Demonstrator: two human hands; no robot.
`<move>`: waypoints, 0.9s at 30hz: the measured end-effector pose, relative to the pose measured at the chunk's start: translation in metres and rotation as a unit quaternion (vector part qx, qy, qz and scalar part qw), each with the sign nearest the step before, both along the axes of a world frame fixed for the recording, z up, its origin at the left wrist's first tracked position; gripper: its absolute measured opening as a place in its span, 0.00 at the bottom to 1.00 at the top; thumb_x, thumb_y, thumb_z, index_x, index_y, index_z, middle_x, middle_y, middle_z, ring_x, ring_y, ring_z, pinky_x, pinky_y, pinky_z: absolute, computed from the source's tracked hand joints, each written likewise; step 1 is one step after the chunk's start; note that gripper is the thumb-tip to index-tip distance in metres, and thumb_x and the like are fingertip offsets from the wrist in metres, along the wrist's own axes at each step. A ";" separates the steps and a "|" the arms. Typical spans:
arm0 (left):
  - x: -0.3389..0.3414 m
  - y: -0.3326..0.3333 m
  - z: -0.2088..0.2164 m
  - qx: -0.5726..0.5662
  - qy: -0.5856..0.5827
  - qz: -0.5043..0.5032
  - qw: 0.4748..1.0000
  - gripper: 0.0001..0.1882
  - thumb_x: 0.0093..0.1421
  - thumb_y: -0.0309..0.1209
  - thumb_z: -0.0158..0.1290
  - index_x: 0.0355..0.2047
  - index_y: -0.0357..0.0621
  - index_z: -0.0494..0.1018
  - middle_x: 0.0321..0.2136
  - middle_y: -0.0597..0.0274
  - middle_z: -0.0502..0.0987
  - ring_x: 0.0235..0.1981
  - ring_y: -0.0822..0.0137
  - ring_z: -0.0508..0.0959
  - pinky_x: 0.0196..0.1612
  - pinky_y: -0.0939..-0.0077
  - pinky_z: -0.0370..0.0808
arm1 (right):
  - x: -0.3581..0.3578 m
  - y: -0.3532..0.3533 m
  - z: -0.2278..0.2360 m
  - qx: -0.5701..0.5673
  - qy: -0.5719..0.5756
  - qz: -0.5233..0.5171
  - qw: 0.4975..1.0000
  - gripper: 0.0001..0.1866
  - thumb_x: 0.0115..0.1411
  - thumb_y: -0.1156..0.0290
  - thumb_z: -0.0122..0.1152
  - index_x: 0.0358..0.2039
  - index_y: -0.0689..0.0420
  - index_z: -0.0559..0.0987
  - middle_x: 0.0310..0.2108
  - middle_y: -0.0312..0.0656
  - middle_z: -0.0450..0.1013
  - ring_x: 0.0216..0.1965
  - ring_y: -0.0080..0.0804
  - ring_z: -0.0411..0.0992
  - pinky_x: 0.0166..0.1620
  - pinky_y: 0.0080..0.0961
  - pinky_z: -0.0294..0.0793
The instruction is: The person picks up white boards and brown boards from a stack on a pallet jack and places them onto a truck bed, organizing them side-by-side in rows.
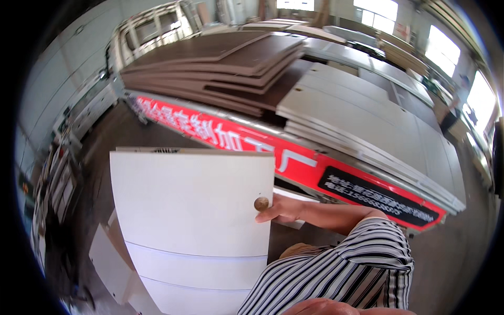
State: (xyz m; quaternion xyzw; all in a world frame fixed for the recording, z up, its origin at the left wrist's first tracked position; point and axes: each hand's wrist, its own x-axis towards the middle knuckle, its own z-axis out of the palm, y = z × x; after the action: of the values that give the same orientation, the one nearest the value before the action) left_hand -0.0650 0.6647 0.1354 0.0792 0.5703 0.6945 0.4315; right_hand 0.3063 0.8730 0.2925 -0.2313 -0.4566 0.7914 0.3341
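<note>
A white door panel (194,205) stands upright right in front of me. It has two horizontal grooves low down and a round hole near its right edge. My right hand (286,207) is closed around that edge beside the hole, thumb on the near side and fingers out of sight behind. My left hand does not show. Past the panel is a truck bed with a red printed side banner (236,139). On the bed lie a stack of brown panels (210,58) and a stack of white panels with holes (341,102).
More pale panels (113,262) lean low at the left. Machines and racks (86,110) line the left wall. A metal frame (152,31) rises at the truck bed's far left end. Another person (457,102) stands at the far right, near the windows.
</note>
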 end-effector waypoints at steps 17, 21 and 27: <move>0.335 0.178 0.216 0.178 -0.034 -0.465 0.867 0.34 0.68 0.52 0.39 0.64 0.38 0.56 0.58 0.46 0.65 0.55 0.51 0.70 0.54 0.56 0.71 | 0.457 -0.230 0.120 0.177 0.171 -0.463 0.851 0.20 0.55 0.73 0.59 0.50 0.59 0.72 0.47 0.40 0.73 0.48 0.33 0.73 0.53 0.33 0.71; 0.453 0.258 0.225 0.164 0.027 -0.592 0.788 0.31 0.65 0.45 0.48 0.59 0.32 0.62 0.50 0.50 0.73 0.48 0.58 0.76 0.52 0.66 0.72 | 0.571 -0.273 0.116 0.121 0.135 -0.596 0.782 0.20 0.57 0.66 0.57 0.50 0.57 0.72 0.45 0.39 0.74 0.47 0.35 0.73 0.53 0.34 0.71; 0.666 0.291 0.286 0.058 0.025 -0.715 0.696 0.26 0.66 0.42 0.48 0.56 0.34 0.68 0.51 0.52 0.74 0.48 0.61 0.75 0.53 0.69 0.70 | 0.679 -0.321 0.094 0.060 0.143 -0.646 0.747 0.20 0.58 0.64 0.58 0.50 0.54 0.71 0.48 0.36 0.72 0.52 0.29 0.69 0.53 0.28 0.71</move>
State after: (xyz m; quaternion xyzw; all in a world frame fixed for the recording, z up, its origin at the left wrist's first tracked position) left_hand 0.6011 0.9552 0.4209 0.5051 0.3105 0.2064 0.7783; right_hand 0.9850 0.5522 0.3867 -0.3345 -0.1917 0.3809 0.8404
